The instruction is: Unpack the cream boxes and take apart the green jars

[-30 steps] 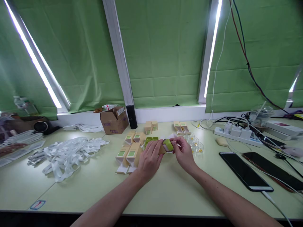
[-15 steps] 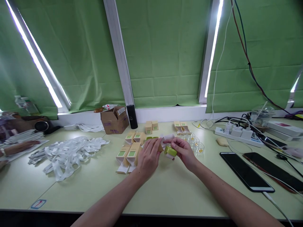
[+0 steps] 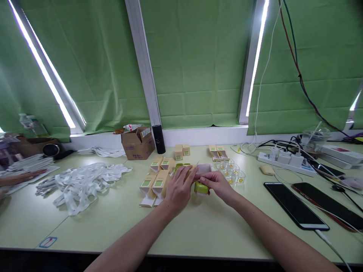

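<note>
My left hand [image 3: 179, 187] is wrapped round a small tan carton [image 3: 193, 172], most of it hidden by the fingers. Close on its right, my right hand [image 3: 218, 184] pinches a green-capped item [image 3: 201, 188] below the carton. A white flap or paper [image 3: 204, 169] shows behind the fingertips. Left of my left hand stand open tan boxes with green labels [image 3: 159, 184]. Another green piece [image 3: 178, 165] lies just behind that hand. Several clear cups with yellow centres [image 3: 234, 172] sit behind my right hand.
White straps [image 3: 85, 183] lie heaped at left, near another person's hand [image 3: 25, 176]. A cardboard box [image 3: 138, 143] and black cylinder [image 3: 158, 139] stand at the back. Phones [image 3: 295, 206], a power strip [image 3: 286, 164] and cables occupy the right.
The green-capped item and my right hand have shifted slightly left, closer to my left hand. More of the white flap or paper now shows behind them.
</note>
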### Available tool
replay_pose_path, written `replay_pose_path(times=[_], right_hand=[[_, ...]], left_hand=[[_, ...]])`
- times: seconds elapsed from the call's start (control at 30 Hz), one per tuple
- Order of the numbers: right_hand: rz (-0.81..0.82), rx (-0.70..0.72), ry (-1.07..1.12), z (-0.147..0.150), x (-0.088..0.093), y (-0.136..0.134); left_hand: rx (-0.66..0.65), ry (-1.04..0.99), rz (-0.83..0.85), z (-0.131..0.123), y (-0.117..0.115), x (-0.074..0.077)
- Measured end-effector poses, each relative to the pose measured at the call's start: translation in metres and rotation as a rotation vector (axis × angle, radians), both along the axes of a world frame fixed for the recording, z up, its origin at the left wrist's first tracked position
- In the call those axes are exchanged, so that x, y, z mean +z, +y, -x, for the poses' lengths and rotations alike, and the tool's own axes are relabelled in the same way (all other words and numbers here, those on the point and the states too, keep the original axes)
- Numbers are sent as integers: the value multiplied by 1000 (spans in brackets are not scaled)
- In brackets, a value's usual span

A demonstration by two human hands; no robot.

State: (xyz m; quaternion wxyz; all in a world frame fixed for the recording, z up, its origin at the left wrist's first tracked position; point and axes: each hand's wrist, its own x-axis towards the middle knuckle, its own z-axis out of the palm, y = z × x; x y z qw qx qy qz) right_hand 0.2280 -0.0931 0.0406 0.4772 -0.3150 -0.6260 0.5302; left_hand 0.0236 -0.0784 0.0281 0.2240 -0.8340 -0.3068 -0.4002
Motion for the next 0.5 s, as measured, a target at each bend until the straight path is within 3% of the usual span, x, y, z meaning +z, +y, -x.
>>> replay_pose_path(times=[0.23,0.5], right_hand=[[-155,-203,-47,-13,8,2],[-296,-194,-195,-22,25,-4]], left_hand=[[90,-47,-1,6,5,4],[114,-42,21,7,5,5]])
